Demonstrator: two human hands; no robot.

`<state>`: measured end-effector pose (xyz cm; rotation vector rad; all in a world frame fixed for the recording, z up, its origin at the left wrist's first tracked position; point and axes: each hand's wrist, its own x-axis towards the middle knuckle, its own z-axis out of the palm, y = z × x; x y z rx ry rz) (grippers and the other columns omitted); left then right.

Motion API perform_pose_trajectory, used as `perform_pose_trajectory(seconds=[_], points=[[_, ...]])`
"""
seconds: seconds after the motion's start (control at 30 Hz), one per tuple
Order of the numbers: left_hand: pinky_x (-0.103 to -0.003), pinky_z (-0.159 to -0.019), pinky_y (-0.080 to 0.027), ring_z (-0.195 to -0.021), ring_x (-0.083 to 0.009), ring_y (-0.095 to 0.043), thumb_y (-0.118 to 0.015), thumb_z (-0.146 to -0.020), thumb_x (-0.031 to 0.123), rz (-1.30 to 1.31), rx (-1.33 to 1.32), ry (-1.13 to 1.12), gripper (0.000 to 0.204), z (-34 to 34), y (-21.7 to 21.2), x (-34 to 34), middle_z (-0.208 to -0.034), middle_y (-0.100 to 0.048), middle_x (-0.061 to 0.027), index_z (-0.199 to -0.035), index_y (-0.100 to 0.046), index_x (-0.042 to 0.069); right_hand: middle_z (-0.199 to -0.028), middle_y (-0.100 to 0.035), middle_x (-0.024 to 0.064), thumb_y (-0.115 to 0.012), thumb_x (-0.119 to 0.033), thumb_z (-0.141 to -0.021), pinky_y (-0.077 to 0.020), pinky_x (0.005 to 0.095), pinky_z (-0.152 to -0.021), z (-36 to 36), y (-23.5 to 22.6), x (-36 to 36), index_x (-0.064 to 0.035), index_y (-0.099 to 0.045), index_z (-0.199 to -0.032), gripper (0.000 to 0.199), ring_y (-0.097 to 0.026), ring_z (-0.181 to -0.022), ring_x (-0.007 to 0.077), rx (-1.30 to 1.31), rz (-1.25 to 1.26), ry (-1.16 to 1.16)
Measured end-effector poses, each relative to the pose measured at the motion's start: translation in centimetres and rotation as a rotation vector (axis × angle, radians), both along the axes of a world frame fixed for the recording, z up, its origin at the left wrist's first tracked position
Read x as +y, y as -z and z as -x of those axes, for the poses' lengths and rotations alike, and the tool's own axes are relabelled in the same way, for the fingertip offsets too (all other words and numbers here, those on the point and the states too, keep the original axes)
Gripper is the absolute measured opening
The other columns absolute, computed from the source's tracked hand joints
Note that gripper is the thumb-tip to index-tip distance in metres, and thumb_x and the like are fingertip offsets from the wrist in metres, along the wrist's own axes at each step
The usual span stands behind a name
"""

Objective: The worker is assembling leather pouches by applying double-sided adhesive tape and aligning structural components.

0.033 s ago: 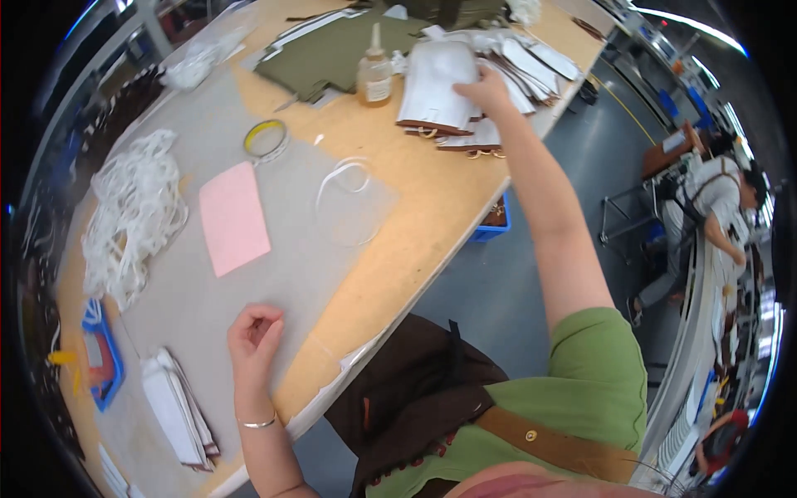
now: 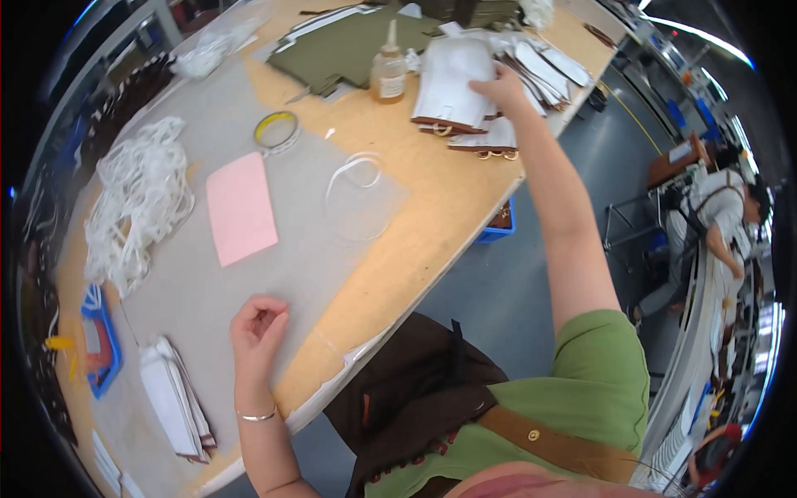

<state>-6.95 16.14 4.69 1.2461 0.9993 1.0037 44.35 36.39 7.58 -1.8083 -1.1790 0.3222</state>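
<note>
My right hand [image 2: 505,90] reaches to the far end of the table. Its thumb lies on top of a white panel with a brown edge and a gold-coloured ring [image 2: 454,81], and the fingers close on the panel's right side. More white brown-edged pieces [image 2: 491,137] lie beneath and beside it, some with rings. Near the table's front edge, my left hand [image 2: 259,325] is curled loosely, with nothing seen in it. A pink rectangular sheet [image 2: 242,209] lies beyond it on the grey covering.
A bottle of amber liquid [image 2: 388,75] stands left of the white panels, before olive-green pieces [image 2: 344,50]. A tape roll [image 2: 276,130], tangled white cord [image 2: 137,203], a blue tray [image 2: 112,369] and stacked white strips [image 2: 173,398] lie leftward. Another person [image 2: 718,207] works at right.
The table and the things on it sit slightly farther right in view. My right hand stays at the white panel, and my left hand remains curled.
</note>
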Motion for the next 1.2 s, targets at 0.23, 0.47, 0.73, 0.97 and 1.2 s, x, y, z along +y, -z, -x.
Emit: perform_pose_trajectory(seconds=[0.23, 0.47, 0.73, 0.97, 1.2], points=[[-0.022, -0.075, -0.042, -0.081, -0.0077, -0.051, -0.062, -0.077, -0.002, -0.009, -0.033, -0.025, 0.01, 1.0, -0.3, -0.5, -0.084, -0.056, -0.0006, -0.086, -0.058, 0.001, -0.1, -0.061, 0.0161, -0.077, -0.026, -0.064, -0.0497, 0.0335, -0.074, -2.5, -6.1, -0.3, -0.002, -0.055, -0.112, 0.058, -0.061, -0.09, 0.0248, -0.31, 0.316, -0.041], [-0.024, -0.075, -0.045, -0.08, -0.0082, -0.053, -0.064, -0.078, 0.002, -0.007, -0.042, -0.013, 0.012, 0.9, -0.1, -0.3, -0.085, -0.058, -0.0006, -0.089, -0.059, 0.002, -0.104, -0.057, 0.0124, -0.066, -0.014, -0.073, -0.0434, 0.0365, -0.084, 11.8, -3.8, -3.5, -0.0077, -0.058, -0.1, 0.029, -0.054, -0.098, 0.0287, -0.694, -0.204, -0.404], [-0.023, -0.069, -0.045, -0.078, -0.0068, -0.053, -0.065, -0.079, 0.007, -0.086, -0.113, -0.12, 0.012, 1.2, 0.3, -0.5, -0.086, -0.058, -0.0003, -0.089, -0.059, 0.003, -0.111, -0.053, 0.012, -0.065, -0.007, -0.07, -0.0397, 0.0384, -0.089, 31.7, 0.9, -12.9, -0.0081, -0.056, -0.1, 0.031, -0.05, -0.103, 0.0316, -0.507, -0.213, -1.207], [-0.027, -0.074, -0.045, -0.086, -0.0136, -0.054, -0.067, -0.075, 0.011, -0.469, 0.563, -0.345, 0.023, 6.0, -3.7, -4.4, -0.095, -0.058, -0.0014, -0.097, -0.059, 0.009, -0.124, -0.046, 0.0139, -0.064, -0.021, -0.074, -0.0326, 0.0445, -0.094, 37.7, 2.1, -17.0, -0.0114, -0.054, -0.112, 0.04, -0.041, -0.116, 0.031, -0.634, -0.312, -1.477], [-0.033, -0.082, -0.046, -0.097, -0.0231, -0.056, -0.067, -0.075, 0.023, 0.008, 0.999, -0.802, 0.035, 20.7, -4.5, -10.9, -0.109, -0.059, -0.0087, -0.105, -0.058, 0.007, -0.128, -0.044, 0.0118, -0.063, -0.023, -0.076, -0.03, 0.0439, -0.097, 37.9, 2.7, -17.1, -0.0127, -0.056, -0.114, 0.039, -0.04, -0.119, 0.0297, -0.624, -0.295, -1.495]])
